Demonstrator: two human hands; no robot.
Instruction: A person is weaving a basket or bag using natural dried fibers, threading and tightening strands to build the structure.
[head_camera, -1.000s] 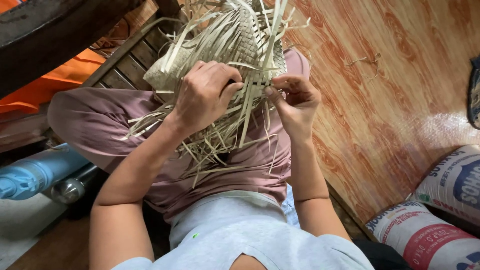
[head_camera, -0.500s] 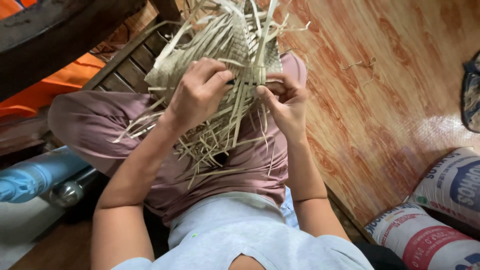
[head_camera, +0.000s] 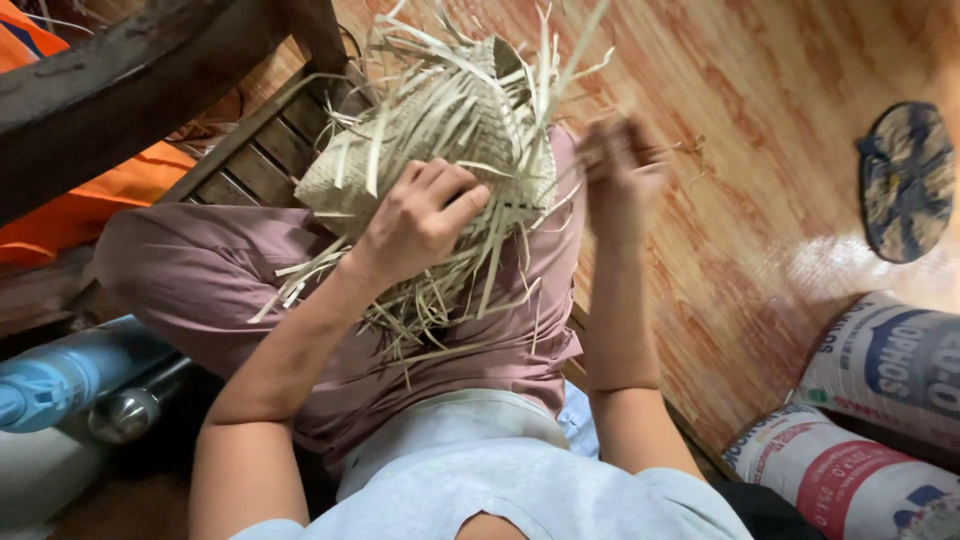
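My left hand (head_camera: 420, 215) grips the straw weave (head_camera: 450, 130) on my lap. My right hand (head_camera: 620, 165) pinches a strip (head_camera: 680, 150), blurry, above the shiny wood floor (head_camera: 780, 230).

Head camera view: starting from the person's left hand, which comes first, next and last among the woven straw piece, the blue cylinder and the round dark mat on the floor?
1. Woven straw piece: under the left hand, which grips it on the lap.
2. Blue cylinder: lower left, beside the thigh.
3. Round dark mat: far right on the wooden floor, beyond the blurred right hand.
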